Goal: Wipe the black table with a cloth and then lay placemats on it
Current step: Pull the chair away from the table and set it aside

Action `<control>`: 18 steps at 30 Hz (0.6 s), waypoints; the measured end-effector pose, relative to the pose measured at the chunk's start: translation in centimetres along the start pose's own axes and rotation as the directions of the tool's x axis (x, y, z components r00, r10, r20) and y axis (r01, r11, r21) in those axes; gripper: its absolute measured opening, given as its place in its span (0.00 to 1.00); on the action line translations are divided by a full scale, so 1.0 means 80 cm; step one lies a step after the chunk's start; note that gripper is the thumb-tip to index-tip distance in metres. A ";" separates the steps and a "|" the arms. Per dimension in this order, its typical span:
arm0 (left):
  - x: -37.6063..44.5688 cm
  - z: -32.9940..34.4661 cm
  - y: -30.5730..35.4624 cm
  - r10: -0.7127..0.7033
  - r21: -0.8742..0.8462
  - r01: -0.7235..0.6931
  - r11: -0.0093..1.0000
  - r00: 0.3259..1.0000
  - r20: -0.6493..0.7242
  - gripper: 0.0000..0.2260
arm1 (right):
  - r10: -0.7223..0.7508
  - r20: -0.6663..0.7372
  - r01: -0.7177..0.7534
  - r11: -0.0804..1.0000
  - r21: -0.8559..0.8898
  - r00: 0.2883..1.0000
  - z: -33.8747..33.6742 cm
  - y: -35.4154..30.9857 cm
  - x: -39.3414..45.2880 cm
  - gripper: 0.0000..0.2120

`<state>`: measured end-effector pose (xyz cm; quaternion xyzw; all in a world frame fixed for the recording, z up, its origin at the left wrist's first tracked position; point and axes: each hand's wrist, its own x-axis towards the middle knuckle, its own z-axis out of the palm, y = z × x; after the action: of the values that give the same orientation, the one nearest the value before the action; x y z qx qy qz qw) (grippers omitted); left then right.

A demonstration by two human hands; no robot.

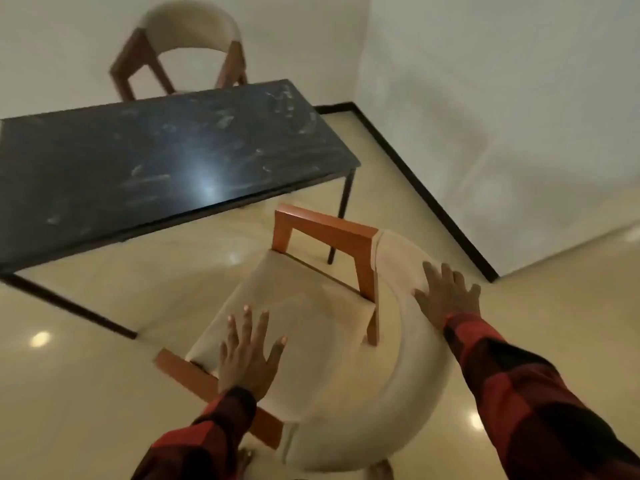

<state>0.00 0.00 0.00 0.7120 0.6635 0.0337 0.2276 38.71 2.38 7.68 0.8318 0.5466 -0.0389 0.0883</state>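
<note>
The black table [145, 168] stands ahead and to the left, its dark marbled top smeared with pale streaks. Nothing lies on it, and no cloth or placemat is in view. Below me is a cream chair [311, 320] with orange-brown wooden arms, pulled away from the table. My left hand [247, 355] hovers flat with fingers spread over the chair's seat. My right hand [446, 296] rests with spread fingers on the curved cream backrest. Both hands hold nothing.
A second cream chair [183, 46] stands behind the table's far side against the wall. White walls with a black skirting [415, 181] close in the right side. The glossy beige floor [86, 323] lies around the chair and under the table.
</note>
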 end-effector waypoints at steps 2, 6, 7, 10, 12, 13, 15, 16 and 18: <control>-0.015 0.019 0.019 -0.143 -0.021 0.142 0.990 0.990 -0.011 0.38 | -0.042 0.057 0.035 0.990 0.133 0.997 0.000 0.010 0.017 0.33; -0.058 0.051 0.048 -0.349 -0.070 0.344 0.937 0.933 -0.086 0.37 | -0.144 0.146 0.096 0.950 0.297 0.979 0.007 0.016 0.046 0.35; -0.069 0.054 0.056 -0.395 -0.084 0.388 0.918 0.914 -0.088 0.36 | -0.153 0.152 0.097 0.941 0.324 0.976 0.007 0.018 0.050 0.36; -0.091 0.060 0.076 -0.548 -0.194 0.524 0.829 0.831 -0.097 0.33 | -0.154 0.178 0.070 0.911 0.407 0.972 0.009 0.018 0.058 0.38; -0.100 0.058 0.083 -0.643 -0.293 0.598 0.746 0.761 -0.083 0.34 | -0.125 0.169 0.038 0.895 0.445 0.978 0.009 0.015 0.058 0.38; -0.103 0.059 0.082 -0.674 -0.340 0.617 0.710 0.736 -0.073 0.34 | -0.117 0.166 0.030 0.892 0.451 0.979 0.009 0.014 0.057 0.39; -0.105 0.063 0.079 -0.731 -0.428 0.649 0.629 0.682 -0.040 0.35 | -0.108 0.162 0.024 0.892 0.451 0.981 0.009 0.013 0.056 0.38; -0.105 0.063 0.078 -0.765 -0.491 0.662 0.567 0.644 -0.015 0.35 | -0.105 0.160 0.022 0.892 0.451 0.982 0.009 0.013 0.057 0.38; -0.104 0.063 0.080 -0.802 -0.645 0.620 0.447 0.597 0.017 0.35 | -0.099 0.173 0.005 0.880 0.476 0.980 0.010 0.015 0.059 0.38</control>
<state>6.74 -9.50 0.02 0.2396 0.8809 0.2423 0.3287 41.69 6.03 6.26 0.8054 0.5317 -0.2533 -0.0661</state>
